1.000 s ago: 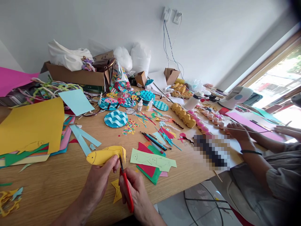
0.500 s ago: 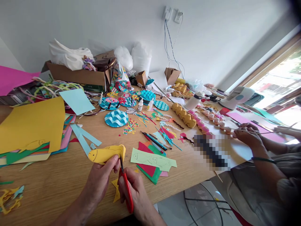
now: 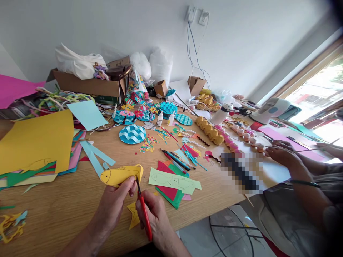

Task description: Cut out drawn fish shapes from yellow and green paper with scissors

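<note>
Between the thumb and fingers of my left hand (image 3: 115,201) is a yellow paper fish (image 3: 118,174) with a drawn outline, its head toward the left. My right hand (image 3: 155,212) grips red-handled scissors (image 3: 145,214), their dark blades at the paper's tail end. A curled yellow strip rises at that end. Below my hands a yellow paper offcut (image 3: 133,215) lies on the table, partly covered by my right hand. Just right of the scissors rests a light green paper strip (image 3: 171,181) with two fish drawn on it, over red and green paper.
Stacked coloured paper (image 3: 40,139) lies at left, with yellow scraps (image 3: 12,226) nearer. Blue wavy paper discs (image 3: 132,134), glue bottles (image 3: 159,119), confetti (image 3: 149,143) and pens (image 3: 178,160) stand beyond my hands. At right a co-worker's hands (image 3: 281,151) hold a thin strand.
My right hand and the scissors have shifted very slightly while the blades stay at the tail end. The co-worker's forearm has moved a little to the right.
</note>
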{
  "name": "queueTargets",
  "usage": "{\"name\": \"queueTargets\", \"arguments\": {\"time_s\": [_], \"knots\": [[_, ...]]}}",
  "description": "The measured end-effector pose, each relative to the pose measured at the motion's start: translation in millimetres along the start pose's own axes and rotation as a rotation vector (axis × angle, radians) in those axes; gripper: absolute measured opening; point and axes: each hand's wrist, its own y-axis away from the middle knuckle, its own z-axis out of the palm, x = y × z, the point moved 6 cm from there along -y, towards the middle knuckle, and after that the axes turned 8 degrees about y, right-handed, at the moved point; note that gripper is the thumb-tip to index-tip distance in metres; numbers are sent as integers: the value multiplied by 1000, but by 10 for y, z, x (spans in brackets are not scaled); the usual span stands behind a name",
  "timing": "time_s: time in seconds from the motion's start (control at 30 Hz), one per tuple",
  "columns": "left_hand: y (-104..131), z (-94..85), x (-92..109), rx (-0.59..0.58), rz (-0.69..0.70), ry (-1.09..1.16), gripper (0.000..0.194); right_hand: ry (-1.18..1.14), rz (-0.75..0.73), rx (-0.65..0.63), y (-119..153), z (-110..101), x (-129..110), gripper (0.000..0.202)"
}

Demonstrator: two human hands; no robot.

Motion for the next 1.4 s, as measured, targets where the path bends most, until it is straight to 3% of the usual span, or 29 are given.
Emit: {"name": "queueTargets", "arguments": {"time_s": [0.9, 1.4], "knots": [[-63, -52, 48, -77, -47, -117, 27, 49, -54, -15, 7, -27, -26, 30], [-48, 9, 52, -86, -163, 14, 24, 79, -63, -40, 12, -55, -101, 32]]}}
